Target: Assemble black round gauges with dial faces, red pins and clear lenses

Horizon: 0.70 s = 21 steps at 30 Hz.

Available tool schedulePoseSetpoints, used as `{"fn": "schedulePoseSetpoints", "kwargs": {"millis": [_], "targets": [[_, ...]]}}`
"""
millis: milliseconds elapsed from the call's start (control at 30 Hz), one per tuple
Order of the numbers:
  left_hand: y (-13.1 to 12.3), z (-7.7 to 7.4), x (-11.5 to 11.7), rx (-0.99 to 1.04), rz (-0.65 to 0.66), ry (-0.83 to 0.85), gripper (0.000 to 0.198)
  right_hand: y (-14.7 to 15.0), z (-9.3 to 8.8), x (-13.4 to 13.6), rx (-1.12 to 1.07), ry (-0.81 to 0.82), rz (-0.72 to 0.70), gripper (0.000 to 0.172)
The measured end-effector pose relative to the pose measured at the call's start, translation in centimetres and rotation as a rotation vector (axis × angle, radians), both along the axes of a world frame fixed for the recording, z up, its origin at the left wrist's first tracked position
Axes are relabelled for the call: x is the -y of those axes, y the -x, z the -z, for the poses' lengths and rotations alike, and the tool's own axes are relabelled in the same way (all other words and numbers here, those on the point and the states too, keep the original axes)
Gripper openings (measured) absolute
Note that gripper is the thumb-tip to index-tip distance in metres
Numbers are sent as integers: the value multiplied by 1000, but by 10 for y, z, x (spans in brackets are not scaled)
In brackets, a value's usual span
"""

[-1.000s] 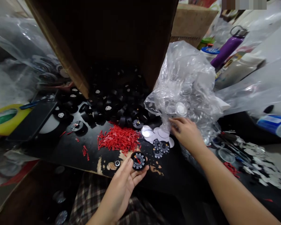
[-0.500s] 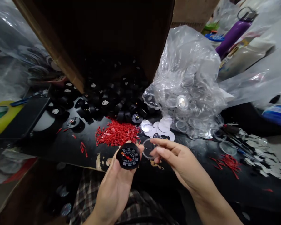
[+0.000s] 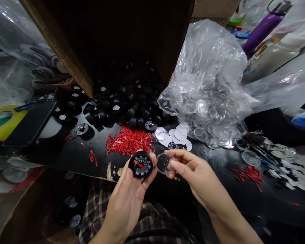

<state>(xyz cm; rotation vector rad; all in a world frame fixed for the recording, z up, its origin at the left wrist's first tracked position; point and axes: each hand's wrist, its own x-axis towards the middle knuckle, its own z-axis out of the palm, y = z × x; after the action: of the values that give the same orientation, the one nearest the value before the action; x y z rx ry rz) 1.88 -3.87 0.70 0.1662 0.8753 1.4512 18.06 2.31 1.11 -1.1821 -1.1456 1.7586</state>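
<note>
My left hand (image 3: pixel 128 195) grips a round black dial gauge (image 3: pixel 140 165) by its rim, its face with white numbers and a red pointer turned toward me. Close beside it, my right hand (image 3: pixel 190 169) pinches a clear round lens (image 3: pixel 164 163) between thumb and fingers. The lens stands just right of the gauge; whether the two touch I cannot tell. Behind the hands lies a heap of red pointers (image 3: pixel 129 140), and right of that are white discs (image 3: pixel 179 134) with a dark printed dial (image 3: pixel 176 146) among them.
A cardboard box (image 3: pixel 73 61) opens toward me, with black gauge housings (image 3: pixel 117 107) spilling out. A plastic bag of clear lenses (image 3: pixel 205 101) stands right of it. Phone (image 3: pixel 32 123) and yellow tape roll (image 3: pixel 17 127) lie left; white metal pieces (image 3: pixel 292 162) and more red pointers (image 3: pixel 251 176) lie right.
The view has shifted slightly, so the bench things appear a little to the right. Both hands keep their hold; the clear lens now faces me more fully beside the gauge.
</note>
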Motion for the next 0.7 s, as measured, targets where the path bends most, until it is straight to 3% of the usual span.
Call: {"fn": "schedulePoseSetpoints", "kwargs": {"millis": [133, 233, 300, 500, 600, 700], "targets": [[-9, 8, -1, -69, 22, 128, 32, 9, -3, 6, 223, -304, -20, 20], [-14, 12, -2, -126, 87, 83, 32, 18, -6, 11, 404, -612, -69, 28], [-13, 15, -2, -208, 114, 45, 31, 21, -5, 12, 477, -730, -79, 32], [-5, 17, 4, -555, 254, -57, 39, 22, -7, 4, 537, -672, -138, 26], [-6, 14, 8, -651, 366, -92, 42, 27, -6, 2, 666, -802, -82, 37], [-8, 10, 6, -727, 394, -120, 41, 35, -2, 2, 708, -926, -36, 37]]}}
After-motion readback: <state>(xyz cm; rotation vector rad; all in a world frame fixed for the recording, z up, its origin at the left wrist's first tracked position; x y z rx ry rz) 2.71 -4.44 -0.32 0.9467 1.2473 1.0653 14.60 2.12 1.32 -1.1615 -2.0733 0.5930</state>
